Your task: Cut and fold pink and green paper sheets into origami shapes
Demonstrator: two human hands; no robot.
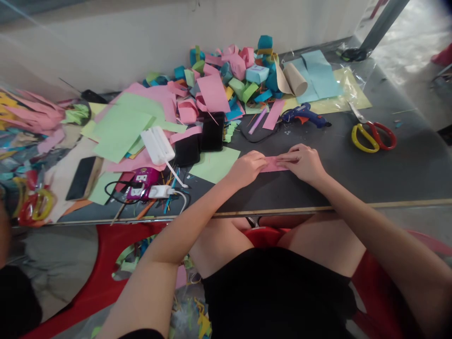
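Head view: just in from the near edge of the bench (pixel 353 186), a pink strip (pixel 271 165) lies between the two hands. The left hand (pixel 248 168) pinches its left end; the right hand (pixel 305 162) has its fingers over the other end, though whether that grip grasps or only presses, I cannot tell. The part of the strip in sight looks flat, so its shaping seems barely begun. Beside the left hand lies a flat green sheet (pixel 213 165). Farther in, toward the right edge, the scissors (pixel 363 120) lie unused, as does the glue gun (pixel 307 115). Along the far edge, a heap of folded pieces (pixel 237 66) appears to be work already done, while the blue sheets (pixel 319 70) toward the far right corner look unfolded. How much remains cannot be told.
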